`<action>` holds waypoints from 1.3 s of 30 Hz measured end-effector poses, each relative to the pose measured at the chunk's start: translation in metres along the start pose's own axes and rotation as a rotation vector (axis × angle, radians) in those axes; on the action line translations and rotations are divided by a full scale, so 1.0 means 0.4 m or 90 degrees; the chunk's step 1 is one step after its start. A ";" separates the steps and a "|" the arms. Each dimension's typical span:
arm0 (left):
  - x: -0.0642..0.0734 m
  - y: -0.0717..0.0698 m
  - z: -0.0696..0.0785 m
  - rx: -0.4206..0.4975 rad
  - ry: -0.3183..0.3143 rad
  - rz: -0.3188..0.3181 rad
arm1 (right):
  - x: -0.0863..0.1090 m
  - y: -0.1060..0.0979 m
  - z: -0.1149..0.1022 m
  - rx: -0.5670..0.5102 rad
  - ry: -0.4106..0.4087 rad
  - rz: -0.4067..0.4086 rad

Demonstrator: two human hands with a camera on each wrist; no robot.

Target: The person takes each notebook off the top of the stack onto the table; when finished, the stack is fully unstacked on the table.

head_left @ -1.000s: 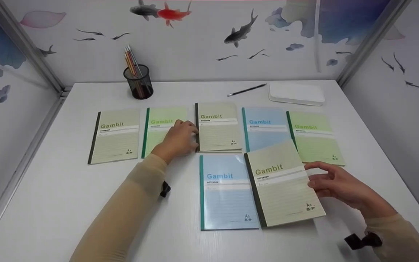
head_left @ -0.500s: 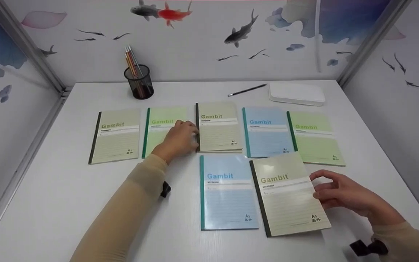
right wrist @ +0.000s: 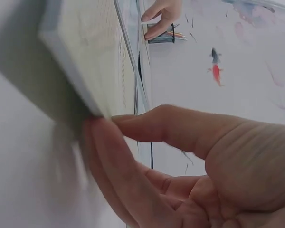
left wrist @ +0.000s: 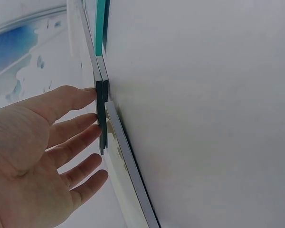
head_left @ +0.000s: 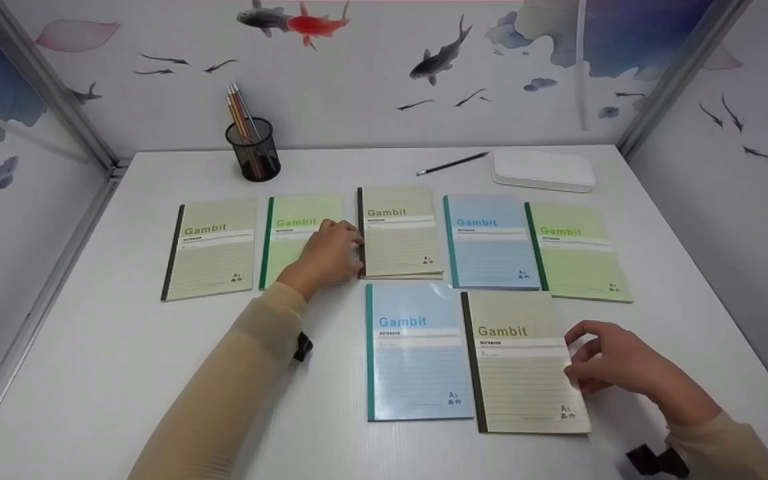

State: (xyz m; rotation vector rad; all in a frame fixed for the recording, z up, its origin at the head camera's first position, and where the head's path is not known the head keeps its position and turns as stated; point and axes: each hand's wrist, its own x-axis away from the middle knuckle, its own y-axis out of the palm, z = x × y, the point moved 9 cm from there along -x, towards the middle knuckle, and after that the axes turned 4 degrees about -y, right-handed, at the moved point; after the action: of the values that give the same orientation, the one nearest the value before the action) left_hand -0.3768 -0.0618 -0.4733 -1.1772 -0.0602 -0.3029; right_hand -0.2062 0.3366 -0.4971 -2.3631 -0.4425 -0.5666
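My right hand [head_left: 631, 363] pinches the right edge of a beige notebook [head_left: 524, 380] with a dark spine, thumb on the cover and fingers beneath. In the right wrist view that notebook's edge [right wrist: 71, 76] stands tilted off the table. Left of it lies a blue notebook [head_left: 417, 367]; their edges are close together. My left hand [head_left: 329, 253] lies over part of a green notebook [head_left: 301, 210], touching the dark spine of a beige notebook [head_left: 401, 247] stacked on another. In the left wrist view its fingertips [left wrist: 92, 133] meet that spine, fingers only slightly bent.
The back row also holds a beige notebook [head_left: 211, 260] at left, and a blue notebook [head_left: 491, 257] and a green notebook [head_left: 584, 267] at right. Behind stand a mesh cup [head_left: 255, 157] of pencils, a loose pencil [head_left: 454, 163] and a white case [head_left: 544, 171].
My right hand has brought the beige notebook down toward me and turned it straighter beside the front blue one, uncovering the back blue and green notebooks. The left hand has stayed in place.
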 end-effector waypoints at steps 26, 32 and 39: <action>0.001 -0.004 -0.005 0.009 -0.001 0.008 | -0.043 -0.024 -0.110 0.149 -0.119 0.094; -0.002 -0.001 -0.009 0.009 -0.011 0.005 | -0.108 -0.008 -0.201 0.161 -0.237 0.123; -0.004 0.003 -0.009 0.023 -0.021 0.006 | -0.213 0.002 -0.304 0.132 -0.326 0.140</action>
State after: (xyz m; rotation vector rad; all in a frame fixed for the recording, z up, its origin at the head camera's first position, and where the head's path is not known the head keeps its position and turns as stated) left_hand -0.3786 -0.0643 -0.4761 -1.1461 -0.0885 -0.2732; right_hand -0.3121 0.2408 -0.4564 -2.2974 -0.4303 0.1875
